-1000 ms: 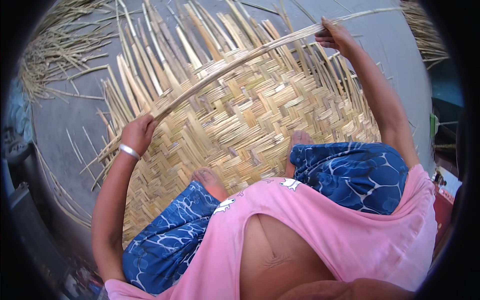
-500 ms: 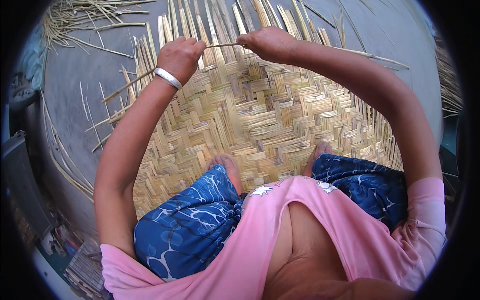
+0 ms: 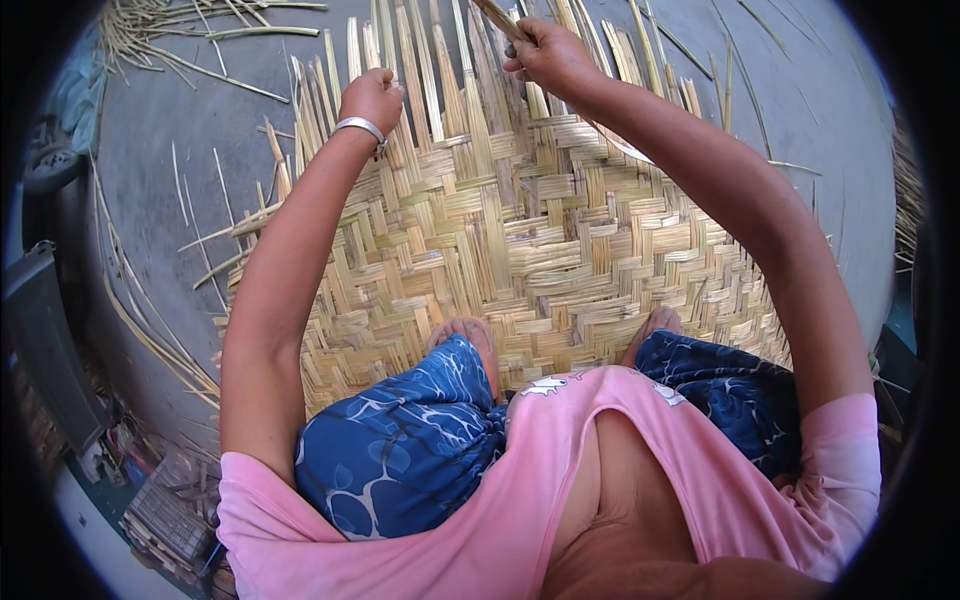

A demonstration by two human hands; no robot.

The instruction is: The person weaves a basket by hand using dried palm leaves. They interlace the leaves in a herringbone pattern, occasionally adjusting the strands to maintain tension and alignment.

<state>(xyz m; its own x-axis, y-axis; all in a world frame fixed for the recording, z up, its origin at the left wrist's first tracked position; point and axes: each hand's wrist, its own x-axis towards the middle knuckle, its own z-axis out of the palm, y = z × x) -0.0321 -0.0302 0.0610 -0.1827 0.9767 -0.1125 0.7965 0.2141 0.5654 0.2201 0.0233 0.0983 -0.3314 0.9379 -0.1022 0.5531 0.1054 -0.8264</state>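
Observation:
A mat woven from flat, pale yellow reed strips spreads under my feet, with loose strip ends fanning out along its far edge. My right hand is closed around a brownish reed strip, which points up and to the left beyond the top of the view. My left hand, with a silver bangle at the wrist, is closed over the loose ends at the far left of the mat. Whether anything is in its fingers cannot be made out.
A heap of thin stalks lies on the grey floor at the far left, and single stalks are scattered at the far right. Long bent strips lie left of the mat. My bare feet rest on the weave.
My hands have moved apart: the right went up and to the right, keeping a reed strip. The strip that stretched between both hands no longer spans them.

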